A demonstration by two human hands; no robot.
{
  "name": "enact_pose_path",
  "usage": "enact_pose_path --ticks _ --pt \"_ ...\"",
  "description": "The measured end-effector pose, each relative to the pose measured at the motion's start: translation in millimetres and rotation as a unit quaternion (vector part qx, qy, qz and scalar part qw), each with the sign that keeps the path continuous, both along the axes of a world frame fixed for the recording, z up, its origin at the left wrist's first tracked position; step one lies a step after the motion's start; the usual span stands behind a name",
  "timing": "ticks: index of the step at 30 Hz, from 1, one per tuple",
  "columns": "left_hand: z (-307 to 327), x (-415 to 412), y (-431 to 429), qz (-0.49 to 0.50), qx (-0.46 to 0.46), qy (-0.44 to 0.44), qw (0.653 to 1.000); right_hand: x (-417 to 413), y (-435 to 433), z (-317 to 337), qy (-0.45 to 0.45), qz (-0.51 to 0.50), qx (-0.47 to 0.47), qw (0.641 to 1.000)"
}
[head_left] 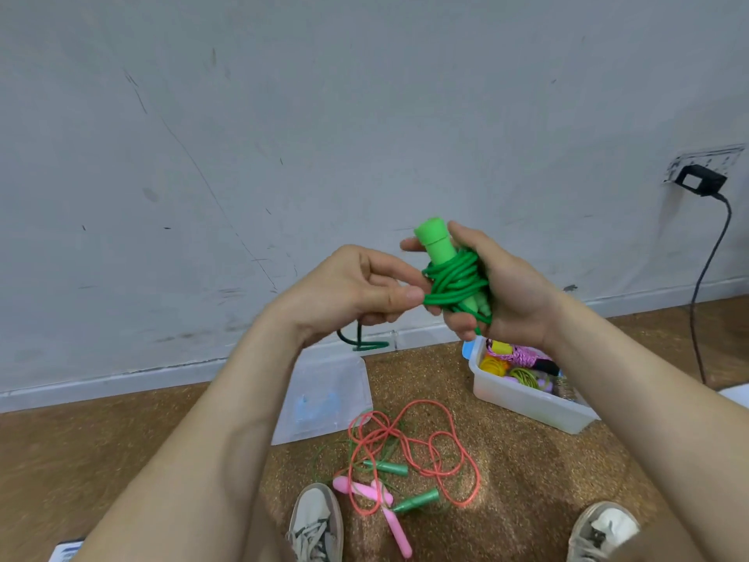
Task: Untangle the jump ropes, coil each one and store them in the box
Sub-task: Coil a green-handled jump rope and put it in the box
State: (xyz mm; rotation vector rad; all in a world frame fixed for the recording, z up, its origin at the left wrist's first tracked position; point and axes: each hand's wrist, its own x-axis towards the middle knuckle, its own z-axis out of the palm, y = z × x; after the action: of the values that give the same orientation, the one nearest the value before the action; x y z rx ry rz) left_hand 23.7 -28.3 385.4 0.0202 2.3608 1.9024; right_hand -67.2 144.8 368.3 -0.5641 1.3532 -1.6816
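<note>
One coiled green jump rope (456,279)

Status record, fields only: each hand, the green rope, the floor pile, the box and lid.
left hand: pinches a strand of the green rope
right hand: grips the green rope's wound bundle, handles inside
floor pile: orange rope with pink handles, tangled with a thin green-handled rope; neither coiled
box: open, on the floor, holds several ropes
lid: off, lying by the wall
</note>
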Motion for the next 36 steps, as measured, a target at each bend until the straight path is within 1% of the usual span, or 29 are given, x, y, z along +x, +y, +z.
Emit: enact_pose_path --ticks 2,4,6,7,9,11,13,15,16,17,19,20,22,23,24,25,27,29,31,33,34,36 --pt "3.1 5.2 -11.4 -0.057 -0.030 -0.030 0.997 1.6 2.2 1.0 0.023 0.082 0.010 0.996" --pt "3.7 7.9 -17.5 -0.075 -0.066 -0.058 0.993 1.0 3.0 -0.3 0.036 0.141 0.022 0.989" --pt "3.9 10.1 -18.4 -0.081 -0.112 -0.069 0.988 2.0 2.7 -0.2 0.080 0.189 0.053 0.977" --pt "2.6 9.9 -18.6 -0.097 -0.149 -0.072 0.981 3.0 1.7 0.3 0.111 0.219 0.070 0.967" --pt "-3.1 7.5 -17.3 -0.132 -0.251 -0.089 0.955 7.7 0.5 3.8 0.166 0.270 0.126 0.940" --pt "-8.9 4.7 -16.0 -0.160 -0.349 -0.110 0.917 14.8 -1.5 6.3 0.211 0.294 0.230 0.903" --pt "-11.5 2.7 -12.8 -0.170 -0.407 -0.137 0.887 24.5 -6.5 6.1 0.256 0.314 0.305 0.862" --pt "-12.3 0.9 -4.7 -0.162 -0.460 -0.144 0.861 33.2 -13.3 2.7 0.303 0.313 0.364 0.824" --pt "-12.4 -0.1 -0.1 -0.155 -0.483 -0.133 0.851 36.3 -16.4 0.9 0.319 0.305 0.389 0.809" --pt "-12.6 -0.6 4.8 -0.148 -0.512 -0.113 0.839 37.4 -19.1 -2.4 0.329 0.292 0.410 0.799" --pt "-13.2 -1.5 14.3 -0.125 -0.580 -0.069 0.802 37.4 -22.9 -8.5 0.349 0.265 0.438 0.785" --pt "-13.3 -1.6 18.3 -0.110 -0.606 -0.050 0.786 36.8 -24.8 -11.3 0.374 0.251 0.447 0.773" --pt "-14.6 -3.1 23.6 -0.077 -0.626 -0.012 0.776 34.9 -27.4 -16.7 0.439 0.204 0.458 0.745" --pt "-14.8 -3.8 25.4 -0.062 -0.628 0.006 0.776 32.8 -28.2 -20.8 0.456 0.169 0.458 0.744" --pt "-15.3 -5.1 26.2 -0.047 -0.628 0.023 0.777 30.2 -28.7 -25.5 0.455 0.133 0.453 0.755" --pt "-16.1 -6.8 26.4 -0.031 -0.623 0.038 0.781 27.0 -29.3 -30.5 0.439 0.098 0.444 0.775" --pt "-18.2 -10.5 26.2 0.010 -0.590 0.060 0.805 20.4 -29.7 -37.7 0.392 0.030 0.417 0.819" --pt "-20.5 -12.7 26.7 0.073 -0.513 0.063 0.853 14.4 -29.4 -39.5 0.347 -0.038 0.380 0.856" --pt "-20.7 -13.9 27.4 0.143 -0.413 0.050 0.898 11.3 -28.5 -37.4 0.281 -0.081 0.320 0.901" --pt "-20.2 -14.4 25.6 0.190 -0.337 0.042 0.921 9.8 -26.0 -36.0 0.194 -0.078 0.251 0.945" --pt "-19.9 -14.5 24.3 0.205 -0.311 0.043 0.927 9.3 -24.3 -35.8 0.166 -0.057 0.227 0.958" --pt "-19.6 -13.9 22.7 0.214 -0.284 0.049 0.933 9.2 -22.9 -36.5 0.139 -0.025 0.206 0.968"
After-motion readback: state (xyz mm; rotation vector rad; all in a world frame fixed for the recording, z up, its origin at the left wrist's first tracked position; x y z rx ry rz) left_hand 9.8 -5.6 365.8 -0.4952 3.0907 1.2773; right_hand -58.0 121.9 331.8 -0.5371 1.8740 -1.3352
